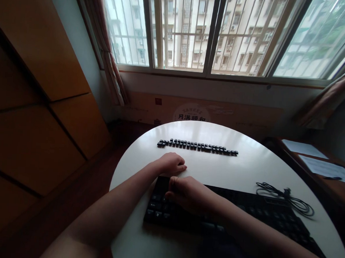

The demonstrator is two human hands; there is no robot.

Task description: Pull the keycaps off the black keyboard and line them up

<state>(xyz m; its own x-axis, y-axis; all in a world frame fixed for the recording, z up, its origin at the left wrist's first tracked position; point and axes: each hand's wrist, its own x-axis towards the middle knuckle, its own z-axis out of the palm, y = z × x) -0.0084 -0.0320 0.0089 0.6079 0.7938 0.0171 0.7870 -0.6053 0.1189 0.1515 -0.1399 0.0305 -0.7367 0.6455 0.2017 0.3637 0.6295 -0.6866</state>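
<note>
A black keyboard (pixel 163 216) lies on the white round table (pixel 147 151), partly covered by my right forearm. My right hand (pixel 186 192) is over its left end, fingers pinched together. A thin wire loop (pixel 174 179) shows at those fingers; most of it is hidden. Just beyond the keyboard's upper left edge, my left hand (pixel 172 163) rests low at the tabletop with curled fingers. Whether anything is inside it, I cannot see. Farther back, a row of loose black keycaps (pixel 195 146) stretches across the table.
The keyboard's coiled black cable (pixel 287 194) lies behind its right part. To the right, papers (pixel 328 167) and a pen (pixel 332 178) rest on a brown surface. A long printed box (pixel 237 115) stands below the window, and a wooden cabinet (pixel 28 135) is at left.
</note>
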